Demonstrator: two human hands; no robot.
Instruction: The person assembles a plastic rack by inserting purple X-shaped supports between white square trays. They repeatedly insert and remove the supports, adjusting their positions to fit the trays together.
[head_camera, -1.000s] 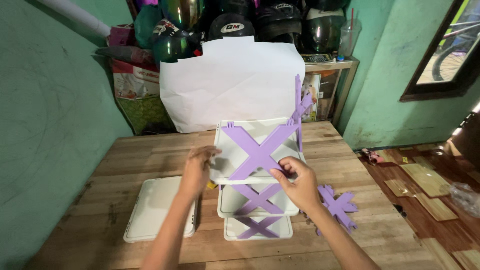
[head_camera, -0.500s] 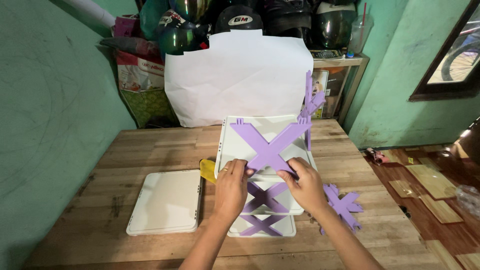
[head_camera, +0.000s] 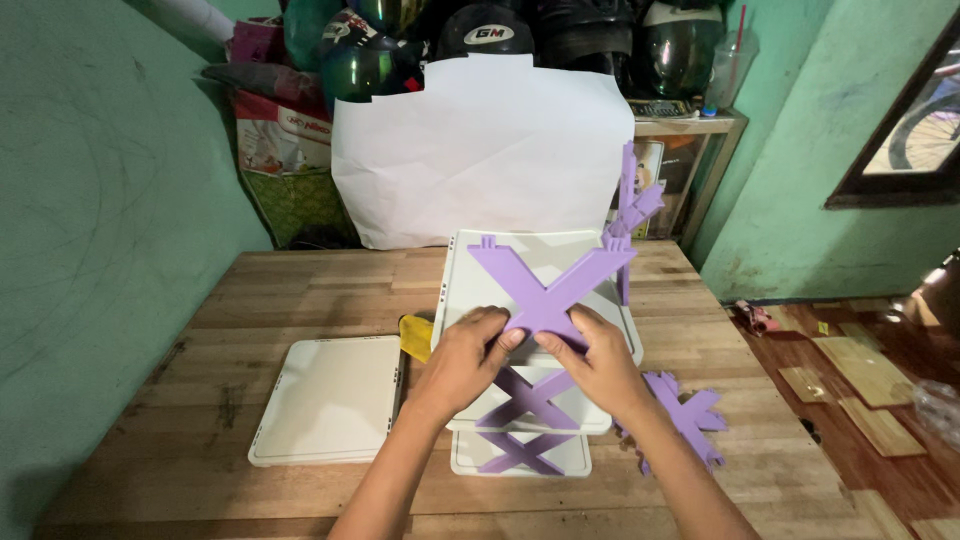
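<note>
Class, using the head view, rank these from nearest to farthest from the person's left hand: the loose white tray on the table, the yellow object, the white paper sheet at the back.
Measured from the left hand:
1. Yellow object, just to its left, peeking out beside the shelf.
2. Loose white tray, lying flat on the table farther left.
3. White paper sheet, propped up beyond the table's far edge.

The left hand (head_camera: 462, 362) and right hand (head_camera: 597, 362) cover the near ends of the top purple cross piece (head_camera: 548, 290). Both arms run off the bottom edge. The white paper sheet (head_camera: 485, 150) hides the lower halves of the helmets (head_camera: 490, 28), whose tops are cut off.
</note>
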